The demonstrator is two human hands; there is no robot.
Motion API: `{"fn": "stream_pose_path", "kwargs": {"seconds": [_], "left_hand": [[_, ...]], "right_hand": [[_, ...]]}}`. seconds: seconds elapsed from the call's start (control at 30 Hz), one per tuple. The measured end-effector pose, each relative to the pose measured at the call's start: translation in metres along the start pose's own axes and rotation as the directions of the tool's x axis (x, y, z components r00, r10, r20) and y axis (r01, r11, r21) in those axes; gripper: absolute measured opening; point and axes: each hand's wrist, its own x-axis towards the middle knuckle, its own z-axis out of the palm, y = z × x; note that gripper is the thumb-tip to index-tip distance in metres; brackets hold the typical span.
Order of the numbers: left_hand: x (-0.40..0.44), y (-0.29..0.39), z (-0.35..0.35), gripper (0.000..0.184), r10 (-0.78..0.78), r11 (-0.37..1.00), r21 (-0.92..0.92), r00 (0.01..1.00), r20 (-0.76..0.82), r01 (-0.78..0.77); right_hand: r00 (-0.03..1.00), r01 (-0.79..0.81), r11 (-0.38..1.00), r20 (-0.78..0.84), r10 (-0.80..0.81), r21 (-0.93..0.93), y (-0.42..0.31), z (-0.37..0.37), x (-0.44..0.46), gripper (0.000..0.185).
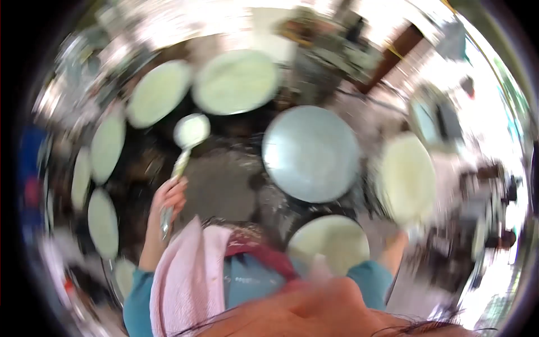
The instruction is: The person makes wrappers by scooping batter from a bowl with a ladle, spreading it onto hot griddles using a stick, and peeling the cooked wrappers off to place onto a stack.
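My left hand is wrapped round the handle of a ladle. Its round bowl, pale and whitish, points away from me over the dark ground. On the other side, my right hand is at the near edge of a round pale-coated tray; its fingers are smeared by motion, but it seems to grip that edge. Between my hands lies a large smooth grey-blue round lid or plate. Close to my body, a pale round tray is partly in shadow.
Several pale round trays form an arc to the left and front, among them one tray at the front and another at the left. A dark reddish-brown beam and blurred clutter stand at the back right. A pink towel hangs over my chest.
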Motion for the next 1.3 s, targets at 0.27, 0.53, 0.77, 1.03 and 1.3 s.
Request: {"fn": "stream_pose_path", "kwargs": {"seconds": [0.27, 0.53, 0.77, 1.03, 1.3], "left_hand": [[-0.184, -0.016, -0.136, 0.028, 0.332, 0.905, -0.276, 0.943, -0.016, -0.324], [-0.438, -0.094, -0.365, 0.03, 0.555, 0.7, 0.101, 0.449, -0.701, -0.707], [-0.543, -0.121, -0.548, 0.029, 0.681, 0.452, 0.487, 0.063, -0.73, 0.747], [-0.548, -0.065, -0.67, 0.034, 0.62, 0.526, 0.497, 0.09, -0.78, 0.69], [-0.509, -0.189, -0.672, 0.023, 0.281, 0.931, 0.121, 0.466, -0.839, -0.344]], "right_hand": [[0.858, 0.513, 0.811, 0.13, -0.498, -0.282, 0.03, 0.109, -0.217, 0.046], [0.086, 0.528, 0.796, 0.914, -0.397, 0.296, 0.004, 0.172, -0.697, 0.049], [-0.432, 0.585, 0.764, 0.902, 0.01, 0.272, 0.044, 0.099, -0.855, 0.051], [-0.386, 0.553, 0.832, 0.895, 0.223, 0.032, 0.087, 0.083, -0.874, 0.05], [-0.567, 0.634, 0.76, 0.754, 0.332, 0.143, 0.066, 0.048, -0.923, 0.055]]}}
